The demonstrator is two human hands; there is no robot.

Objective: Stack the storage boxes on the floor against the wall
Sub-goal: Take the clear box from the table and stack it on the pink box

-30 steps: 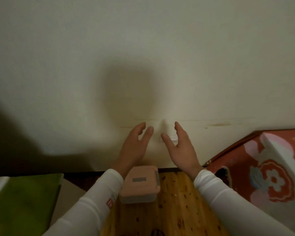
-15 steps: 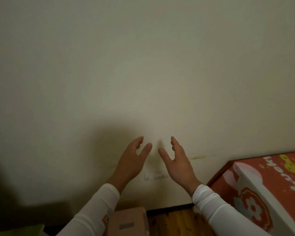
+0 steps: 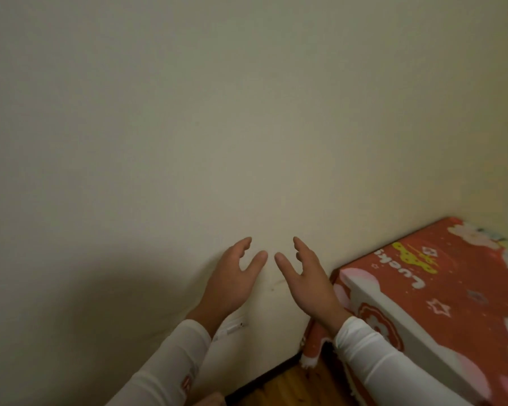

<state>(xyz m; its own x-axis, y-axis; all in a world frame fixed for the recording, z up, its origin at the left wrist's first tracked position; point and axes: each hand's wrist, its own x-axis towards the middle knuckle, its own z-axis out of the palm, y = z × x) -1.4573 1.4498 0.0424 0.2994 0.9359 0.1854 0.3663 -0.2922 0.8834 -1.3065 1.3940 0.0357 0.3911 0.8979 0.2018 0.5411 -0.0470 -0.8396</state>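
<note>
My left hand (image 3: 232,281) and my right hand (image 3: 308,279) are raised side by side in front of the pale wall (image 3: 217,127), palms facing each other, fingers spread, holding nothing. Both arms wear white sleeves. Only a pink corner of the small storage box (image 3: 210,400) shows at the bottom edge, below my left forearm; the remainder of it is out of frame. A strip of wooden floor (image 3: 291,388) meets the dark baseboard below my hands.
A large red carton (image 3: 440,288) printed with cartoon animals and yellow lettering stands at the right against the wall. A small white fitting (image 3: 232,328) is fixed low on the wall beside my left wrist.
The view has tilted up and turned right. The pink box slid down almost out of frame, the green item at left is gone, and the red carton looms larger. Both hands stay empty.
</note>
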